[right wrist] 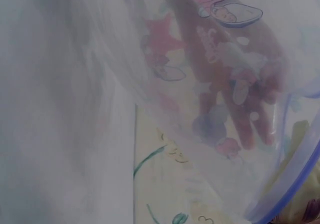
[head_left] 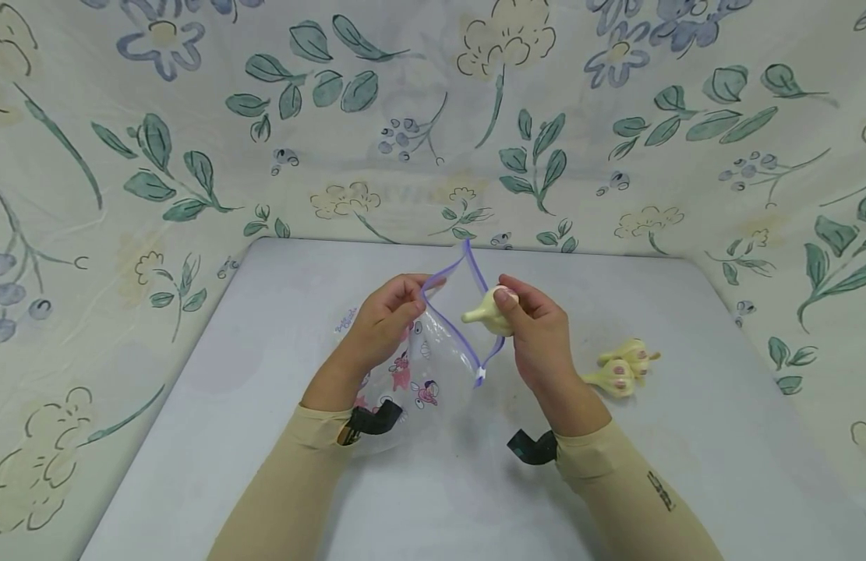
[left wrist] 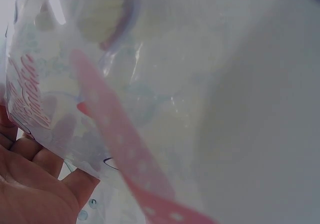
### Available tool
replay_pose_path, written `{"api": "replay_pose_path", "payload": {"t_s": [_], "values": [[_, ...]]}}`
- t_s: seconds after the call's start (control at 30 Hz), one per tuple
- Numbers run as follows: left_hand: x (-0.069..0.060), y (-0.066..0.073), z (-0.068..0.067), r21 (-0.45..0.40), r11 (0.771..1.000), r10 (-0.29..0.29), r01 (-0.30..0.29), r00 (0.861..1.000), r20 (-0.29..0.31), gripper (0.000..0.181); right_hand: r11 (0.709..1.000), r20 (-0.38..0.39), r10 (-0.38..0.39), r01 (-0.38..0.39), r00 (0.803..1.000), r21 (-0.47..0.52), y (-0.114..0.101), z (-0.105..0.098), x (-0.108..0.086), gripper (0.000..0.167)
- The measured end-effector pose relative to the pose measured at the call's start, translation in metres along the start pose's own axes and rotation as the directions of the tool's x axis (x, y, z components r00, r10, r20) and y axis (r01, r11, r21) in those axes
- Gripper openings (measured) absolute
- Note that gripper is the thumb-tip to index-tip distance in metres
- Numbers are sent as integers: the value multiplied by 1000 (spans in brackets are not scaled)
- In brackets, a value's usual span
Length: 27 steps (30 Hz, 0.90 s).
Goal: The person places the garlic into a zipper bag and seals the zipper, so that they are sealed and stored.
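Observation:
A clear zip bag (head_left: 427, 366) with pink printed figures and a purple zip edge hangs with its mouth spread wide. The left hand (head_left: 387, 323) pinches the bag's left rim between thumb and fingers. Between the right hand's (head_left: 545, 335) thumb and fingers is a pale garlic bulb (head_left: 499, 313), its stem pointing left at the bag's mouth. Through the plastic in the left wrist view, the bulb (left wrist: 102, 14) looks blurred, above the left hand (left wrist: 40, 184). The right wrist view shows printed plastic (right wrist: 200, 144) with fingers behind it, and part of the bulb (right wrist: 302, 199) at the right edge.
More garlic bulbs (head_left: 618, 376) lie together on the white table (head_left: 264, 467), right of the right hand. Behind the table's far edge hangs a floral cloth (head_left: 418, 187). Dark wrist devices (head_left: 534, 447) stick out from both sleeves.

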<state>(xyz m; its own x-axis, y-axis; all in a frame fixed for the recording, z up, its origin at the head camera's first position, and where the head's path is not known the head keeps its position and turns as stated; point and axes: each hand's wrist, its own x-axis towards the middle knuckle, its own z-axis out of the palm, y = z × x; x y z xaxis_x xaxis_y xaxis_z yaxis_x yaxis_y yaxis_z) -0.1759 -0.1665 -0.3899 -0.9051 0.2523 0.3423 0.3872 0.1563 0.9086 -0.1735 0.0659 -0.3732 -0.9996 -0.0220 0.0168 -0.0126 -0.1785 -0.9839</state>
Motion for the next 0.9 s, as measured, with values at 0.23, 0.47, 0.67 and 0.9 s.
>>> {"api": "replay_pose_path", "payload": {"t_s": [0.23,0.47,0.67,0.9], "values": [[0,0,0,-15,1000,-5,5,1000,-3,16,998,0,-45,45,999,51,2,1,1,39],[0,-2,-1,-11,1000,10,-10,1000,-7,14,997,21,-59,58,998,59,2,-1,0,38],[0,1,-1,-12,1000,24,-24,1000,-8,14,994,15,-58,56,998,89,1,-4,0,40],[0,4,-1,-20,1000,17,-18,1000,-7,14,993,-16,-57,58,998,100,0,-13,0,42]]}}
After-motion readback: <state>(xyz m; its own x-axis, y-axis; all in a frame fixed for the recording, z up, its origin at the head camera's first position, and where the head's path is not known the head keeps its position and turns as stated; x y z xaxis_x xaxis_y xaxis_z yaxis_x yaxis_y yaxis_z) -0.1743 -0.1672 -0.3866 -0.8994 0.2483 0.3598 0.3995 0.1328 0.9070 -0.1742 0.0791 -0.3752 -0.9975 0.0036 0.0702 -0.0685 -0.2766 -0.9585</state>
